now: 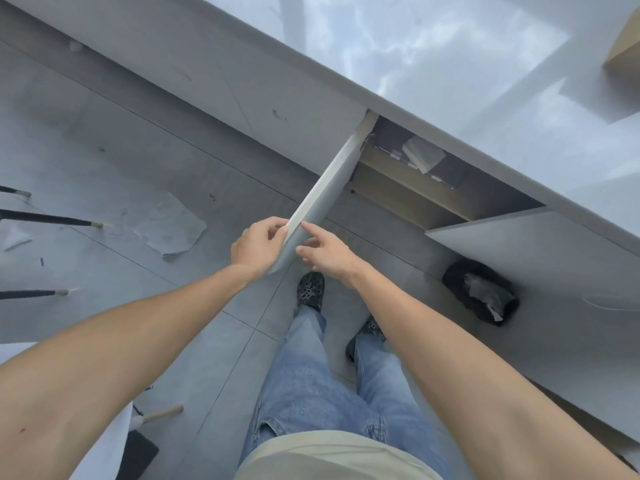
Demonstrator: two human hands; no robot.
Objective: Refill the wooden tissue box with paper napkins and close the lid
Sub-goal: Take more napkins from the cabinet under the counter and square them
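At frame centre, the left hand [258,245] pinches the edge of an open cabinet door [318,199]; the right hand [323,252] hovers open beside it. A napkin pack [424,154] lies inside, upper right. Likely fetching supplies; next, reaching in. No tissue box is clearly visible.

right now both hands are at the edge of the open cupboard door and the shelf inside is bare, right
Not quite. The left hand and right hand are at the edge of the open cupboard door, but the head view shows a pack of white napkins lying on the shelf inside.
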